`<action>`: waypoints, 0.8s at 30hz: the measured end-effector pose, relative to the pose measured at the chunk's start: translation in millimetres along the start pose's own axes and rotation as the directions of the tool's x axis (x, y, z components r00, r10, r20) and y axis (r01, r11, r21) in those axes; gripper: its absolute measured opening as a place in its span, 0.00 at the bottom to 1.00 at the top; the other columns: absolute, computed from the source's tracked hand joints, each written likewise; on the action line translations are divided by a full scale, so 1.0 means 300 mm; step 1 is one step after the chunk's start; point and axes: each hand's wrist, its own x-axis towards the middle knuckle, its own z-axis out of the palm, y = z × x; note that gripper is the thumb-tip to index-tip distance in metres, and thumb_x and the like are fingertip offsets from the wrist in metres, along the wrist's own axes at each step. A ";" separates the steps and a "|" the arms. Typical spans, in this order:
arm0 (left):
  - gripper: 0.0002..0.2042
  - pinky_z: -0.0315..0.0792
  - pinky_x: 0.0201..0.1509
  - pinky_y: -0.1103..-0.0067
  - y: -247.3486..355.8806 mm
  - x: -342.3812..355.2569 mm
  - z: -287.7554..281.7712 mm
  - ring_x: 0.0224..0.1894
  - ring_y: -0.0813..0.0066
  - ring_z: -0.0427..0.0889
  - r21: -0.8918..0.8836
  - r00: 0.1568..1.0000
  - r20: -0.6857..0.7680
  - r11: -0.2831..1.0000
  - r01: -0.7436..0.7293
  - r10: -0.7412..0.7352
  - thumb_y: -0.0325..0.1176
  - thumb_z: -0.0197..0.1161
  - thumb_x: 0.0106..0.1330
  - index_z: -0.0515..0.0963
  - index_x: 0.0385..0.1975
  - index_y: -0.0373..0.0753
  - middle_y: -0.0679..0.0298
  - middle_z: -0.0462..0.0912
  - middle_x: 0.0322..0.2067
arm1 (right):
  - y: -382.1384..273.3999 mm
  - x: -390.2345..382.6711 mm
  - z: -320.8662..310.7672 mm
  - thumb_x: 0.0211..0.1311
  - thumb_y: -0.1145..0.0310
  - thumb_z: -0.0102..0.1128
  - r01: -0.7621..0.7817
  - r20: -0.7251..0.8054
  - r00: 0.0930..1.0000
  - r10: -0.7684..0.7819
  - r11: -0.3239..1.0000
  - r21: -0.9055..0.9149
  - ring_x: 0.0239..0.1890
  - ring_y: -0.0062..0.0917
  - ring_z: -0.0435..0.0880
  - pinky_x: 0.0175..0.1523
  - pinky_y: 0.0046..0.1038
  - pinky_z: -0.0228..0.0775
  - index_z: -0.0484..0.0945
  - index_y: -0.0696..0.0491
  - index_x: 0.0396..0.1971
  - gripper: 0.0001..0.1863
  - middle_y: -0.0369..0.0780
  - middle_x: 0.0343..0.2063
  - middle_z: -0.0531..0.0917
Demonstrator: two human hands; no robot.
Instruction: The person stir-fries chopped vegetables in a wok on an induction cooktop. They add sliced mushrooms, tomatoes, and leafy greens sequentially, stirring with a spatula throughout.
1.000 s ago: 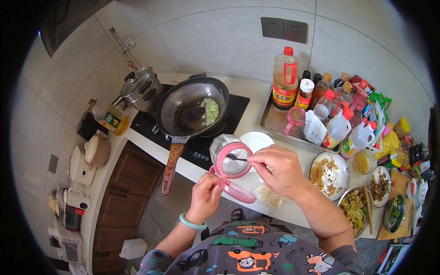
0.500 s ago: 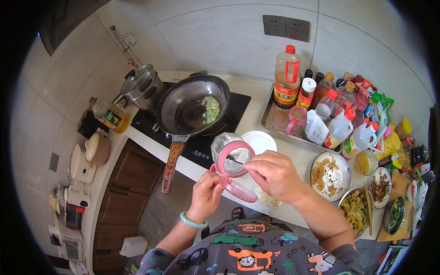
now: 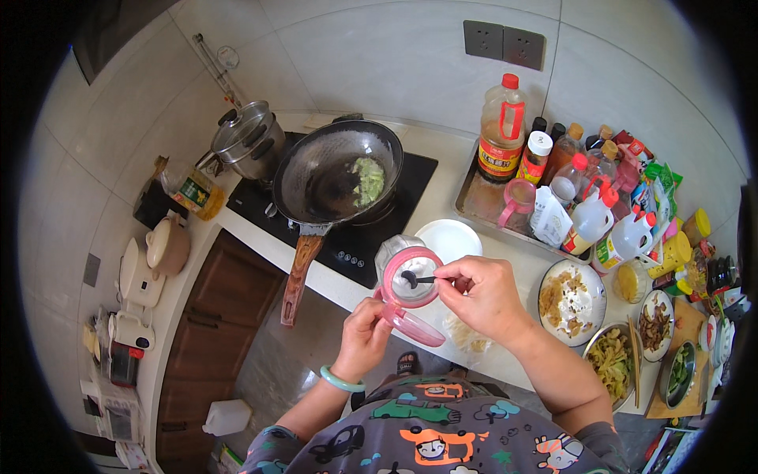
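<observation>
My left hand [image 3: 365, 336] grips a clear faceted jar [image 3: 394, 250] by the pink fitting at its side, with the pink flip lid [image 3: 416, 327] hanging open beside my fingers. My right hand [image 3: 478, 296] pinches a small black spoon [image 3: 413, 279], whose bowl is inside the jar's mouth over white contents. Behind the jar, a white plate [image 3: 449, 235] lies on the counter. A black wok [image 3: 310, 174] with a wooden handle sits on the cooktop [image 3: 355, 257], holding chopped green pieces [image 3: 366, 180]. A plastic bag [image 3: 464, 337] of pale food lies below my right hand.
A lidded steel pot [image 3: 252, 164] stands left of the wok. A metal tray [image 3: 489, 208] crowded with bottles is at back right. Plates of food [image 3: 573, 299], a bowl of greens [image 3: 613, 361] and a cutting board [image 3: 668, 403] fill the right. An oil jug [image 3: 203, 202] stands left.
Both hands and the jar have shifted slightly right in the view, along with the surroundings. The spoon's bowl now shows more clearly inside the jar's mouth.
</observation>
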 end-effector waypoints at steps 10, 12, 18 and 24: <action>0.04 0.71 0.39 0.77 -0.030 -0.056 0.014 0.33 0.68 0.77 -0.110 0.999 -0.006 0.993 0.044 -0.045 0.23 0.56 0.63 0.76 0.34 0.33 0.59 0.78 0.30 | 0.025 -0.028 0.010 0.48 0.77 0.66 0.293 0.083 0.956 -0.283 0.940 -0.177 0.27 0.31 0.84 0.31 0.28 0.77 0.82 0.57 0.31 0.07 0.40 0.25 0.84; 0.06 0.70 0.41 0.80 -0.032 -0.063 0.015 0.36 0.75 0.75 -0.156 0.997 0.012 0.985 0.077 -0.076 0.19 0.55 0.61 0.76 0.35 0.34 0.63 0.76 0.32 | 0.033 -0.035 0.001 0.46 0.78 0.65 0.431 0.153 0.902 -0.404 0.868 -0.247 0.29 0.31 0.84 0.33 0.28 0.77 0.82 0.57 0.31 0.09 0.40 0.27 0.84; 0.07 0.69 0.42 0.81 -0.046 -0.078 0.013 0.37 0.77 0.74 -0.172 0.997 0.025 0.982 0.080 -0.077 0.17 0.54 0.60 0.76 0.35 0.34 0.65 0.76 0.33 | 0.027 -0.025 -0.034 0.41 0.76 0.62 0.587 0.376 0.796 -0.475 0.759 -0.283 0.34 0.30 0.83 0.36 0.28 0.78 0.81 0.57 0.33 0.14 0.40 0.31 0.84; 0.05 0.70 0.40 0.79 -0.033 -0.072 0.010 0.35 0.72 0.75 -0.133 0.999 0.032 0.990 0.041 -0.037 0.18 0.57 0.59 0.77 0.31 0.34 0.63 0.78 0.30 | 0.005 -0.017 -0.034 0.41 0.76 0.61 0.594 0.444 0.782 -0.438 0.739 -0.317 0.35 0.31 0.83 0.37 0.28 0.78 0.81 0.58 0.33 0.14 0.40 0.32 0.84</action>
